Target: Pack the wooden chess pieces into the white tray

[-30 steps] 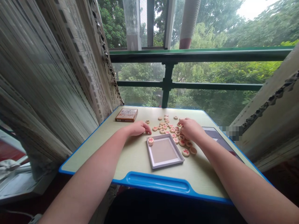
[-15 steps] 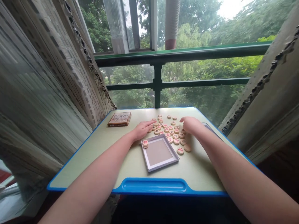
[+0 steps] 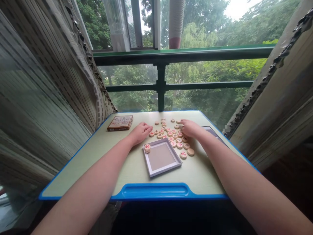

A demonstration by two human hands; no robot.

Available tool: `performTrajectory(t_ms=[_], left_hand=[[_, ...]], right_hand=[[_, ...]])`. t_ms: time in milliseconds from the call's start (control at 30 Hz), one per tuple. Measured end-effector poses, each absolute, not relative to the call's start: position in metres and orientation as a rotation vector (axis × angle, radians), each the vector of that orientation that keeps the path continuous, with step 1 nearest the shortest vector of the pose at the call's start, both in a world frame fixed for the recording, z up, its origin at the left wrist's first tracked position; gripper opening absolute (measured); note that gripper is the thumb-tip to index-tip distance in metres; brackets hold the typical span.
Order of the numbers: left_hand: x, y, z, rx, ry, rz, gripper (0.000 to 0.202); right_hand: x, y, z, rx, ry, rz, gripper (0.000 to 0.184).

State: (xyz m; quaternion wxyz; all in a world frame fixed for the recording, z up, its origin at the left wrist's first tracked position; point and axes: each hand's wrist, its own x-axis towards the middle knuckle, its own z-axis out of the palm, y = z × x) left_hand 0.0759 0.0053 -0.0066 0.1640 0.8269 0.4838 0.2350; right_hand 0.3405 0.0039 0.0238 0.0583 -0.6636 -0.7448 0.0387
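Note:
Many Chinese chess pieces (image 3: 174, 135), round and wooden with red or black characters, lie spread over the middle of the table. My left hand (image 3: 141, 133) rests at their left edge, beside a red-marked piece (image 3: 152, 134); its fingers lie loosely bent with no piece visible in them. At the right edge of the spread is my right hand (image 3: 191, 128), its fingertips at a piece (image 3: 179, 121) near the back. Its lower fingers are hidden. In front stands a shallow open box tray (image 3: 162, 168) with a small stack of pieces (image 3: 147, 147) in its back left corner.
A flat printed box (image 3: 120, 123) lies at the back left. Under my right forearm is a dark flat object (image 3: 212, 133), partly covered. The table (image 3: 97, 166) has a blue rim with a front groove (image 3: 155, 190). Curtains flank it; a green railing (image 3: 160, 86) stands behind.
My left hand has drawn back leftward, off the pieces, with its fingers more bent. My right hand's fingertips have come to a back piece. The view has shifted slightly.

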Motion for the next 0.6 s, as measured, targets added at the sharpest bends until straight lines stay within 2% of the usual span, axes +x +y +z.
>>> performTrajectory(t_ms=[133, 367, 533, 600], left_hand=[[0.067, 0.008, -0.008, 2.381, 1.466, 0.623, 0.035], [0.062, 0.005, -0.007, 2.388, 1.518, 0.695, 0.032], [0.063, 0.005, -0.006, 2.451, 1.543, 0.647, 0.036], [0.064, 0.005, -0.006, 2.434, 1.536, 0.633, 0.035]], right_hand=[[0.34, 0.008, 0.018, -2.063, -2.241, 0.168, 0.034], [0.339, 0.01, 0.011, -2.012, -2.032, 0.118, 0.04], [0.342, 0.018, 0.003, -2.078, -2.064, 0.022, 0.056], [0.343, 0.021, 0.001, -2.092, -2.139, 0.033, 0.051]])
